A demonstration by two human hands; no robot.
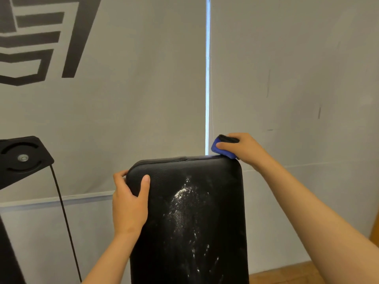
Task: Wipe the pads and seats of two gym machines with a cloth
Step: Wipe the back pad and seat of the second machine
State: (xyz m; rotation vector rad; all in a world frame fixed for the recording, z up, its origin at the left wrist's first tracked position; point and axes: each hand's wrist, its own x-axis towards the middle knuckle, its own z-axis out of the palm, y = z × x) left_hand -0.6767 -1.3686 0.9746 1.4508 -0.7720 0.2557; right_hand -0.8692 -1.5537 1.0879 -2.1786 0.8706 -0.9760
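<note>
From the head view, the left hand [130, 203] grips the upper left edge of the black back pad [190, 218], steadying it, while the right hand [240, 149] pinches the blue cloth [217, 147] on the pad's top right corner. The top edge seems in hand; next likely comes the streaked face below.

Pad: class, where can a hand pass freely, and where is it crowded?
Free: top edge and face of the pad, between left hand and cloth. Crowded: left corner, gripped by the left hand; right corner, under the cloth in the right hand.
</note>
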